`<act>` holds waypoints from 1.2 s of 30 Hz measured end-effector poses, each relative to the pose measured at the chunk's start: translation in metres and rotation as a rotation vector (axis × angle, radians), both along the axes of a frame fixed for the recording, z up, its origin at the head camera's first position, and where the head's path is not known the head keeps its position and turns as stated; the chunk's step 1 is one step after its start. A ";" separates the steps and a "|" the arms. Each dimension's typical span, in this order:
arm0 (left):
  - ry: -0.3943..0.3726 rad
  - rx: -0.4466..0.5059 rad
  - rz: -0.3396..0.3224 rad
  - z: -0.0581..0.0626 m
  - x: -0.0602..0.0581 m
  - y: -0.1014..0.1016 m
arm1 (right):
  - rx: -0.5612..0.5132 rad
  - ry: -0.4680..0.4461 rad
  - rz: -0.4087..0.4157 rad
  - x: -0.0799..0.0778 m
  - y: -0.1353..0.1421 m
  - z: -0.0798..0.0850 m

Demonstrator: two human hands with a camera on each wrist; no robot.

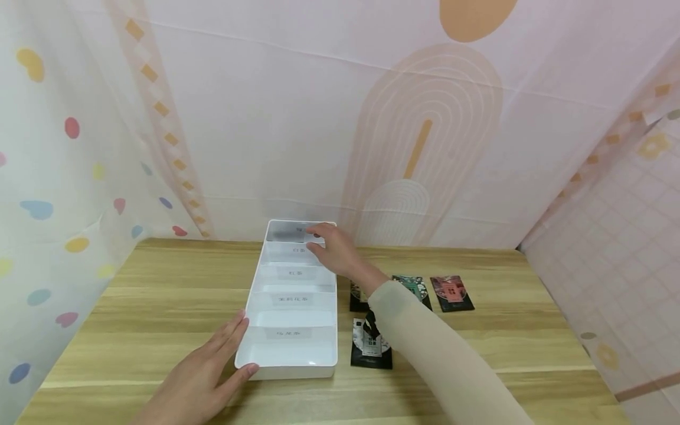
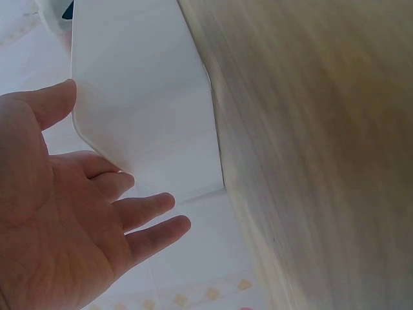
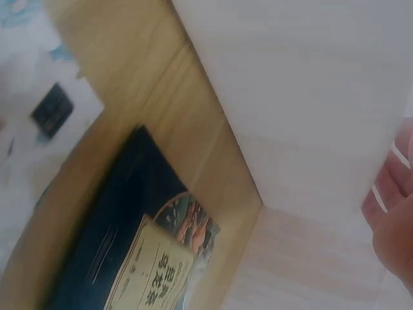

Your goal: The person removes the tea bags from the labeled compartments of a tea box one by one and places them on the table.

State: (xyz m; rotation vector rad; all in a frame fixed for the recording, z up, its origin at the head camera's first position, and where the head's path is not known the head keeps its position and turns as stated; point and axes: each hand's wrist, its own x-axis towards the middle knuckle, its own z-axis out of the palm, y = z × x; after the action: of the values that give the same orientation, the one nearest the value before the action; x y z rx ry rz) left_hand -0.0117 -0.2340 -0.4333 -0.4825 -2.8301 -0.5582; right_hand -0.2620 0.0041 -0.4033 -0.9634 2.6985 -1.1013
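A long white divided box [image 1: 297, 372] lies on the table, with a paper label in each compartment. At its near left corner, my left hand [image 1: 199, 369] touches the rim with thumb and fingers mostly straight, also seen in the left wrist view. My right hand [image 1: 337, 251] reaches over the far end, fingers spread loosely at the far compartment. A flat grey surface [image 1: 284, 233] shows in that compartment, with a small dark spot near the fingertips. The right wrist view catches only part of the right hand [image 3: 393, 200] beyond the box wall.
Right of the box lie a black-and-white tea packet [image 1: 372, 349], a yellow-labelled one [image 3: 151, 265] partly behind the arm, a green one [image 1: 415, 288] and a red one [image 1: 451, 293]. A patterned curtain [image 1: 297, 130] hangs behind the wooden table [image 1: 175, 283].
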 end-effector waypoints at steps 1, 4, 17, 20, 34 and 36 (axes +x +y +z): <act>0.000 0.002 -0.001 0.000 0.000 0.000 | 0.003 -0.002 -0.001 -0.001 -0.001 -0.001; -0.008 0.005 -0.002 0.000 0.000 0.001 | 0.008 -0.016 -0.001 -0.002 -0.005 -0.002; 0.017 -0.010 -0.004 -0.003 0.002 0.002 | 0.093 -0.063 0.009 -0.002 -0.016 -0.005; 0.007 -0.012 -0.002 -0.002 0.002 0.002 | 0.123 -0.054 0.009 -0.003 -0.019 -0.004; -0.057 0.021 0.002 0.004 0.002 0.004 | 0.125 -0.075 -0.042 -0.001 -0.023 -0.004; -0.061 0.019 0.005 0.004 0.001 0.005 | 0.108 -0.074 -0.043 -0.001 -0.023 -0.004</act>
State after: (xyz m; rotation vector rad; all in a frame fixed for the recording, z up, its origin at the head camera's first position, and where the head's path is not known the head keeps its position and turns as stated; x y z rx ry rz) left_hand -0.0103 -0.2294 -0.4288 -0.4629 -2.8805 -0.6082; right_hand -0.2632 -0.0188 -0.4072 -0.8360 2.6993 -0.9665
